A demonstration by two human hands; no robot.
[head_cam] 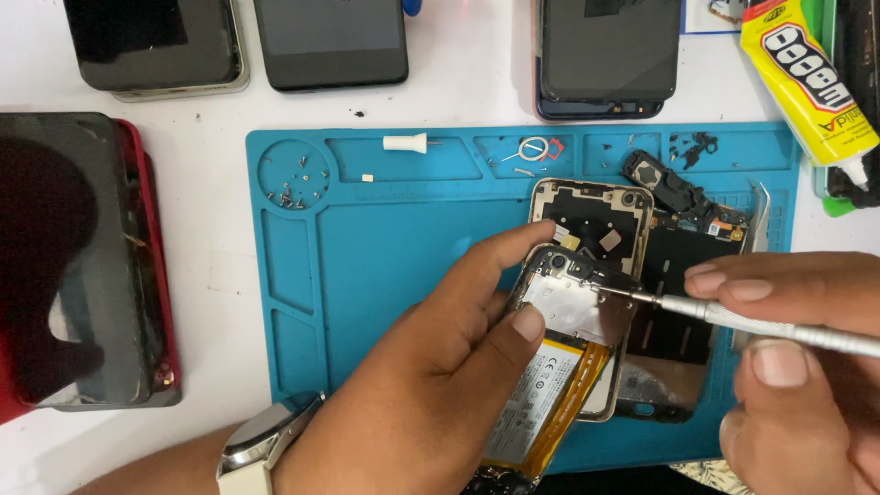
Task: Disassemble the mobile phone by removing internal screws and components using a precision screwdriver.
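Left hand [440, 367] clamped around opened phone [568, 339], thumb on its metal shield. Right hand [797, 348] pinched screwdriver [733, 316], tip touching phone's upper edge.

Left half of blue mat [367, 266] open — free passage to opened phone [573, 321] from that side. Right blocked: screwdriver [761, 321], right hand [807, 367]. Beyond phone, second frame [596, 215] and loose parts [678, 188] crowd approach. Mat's round tray [293, 179] holds screws — avoid. Glue tube [802, 78] at far right edge.
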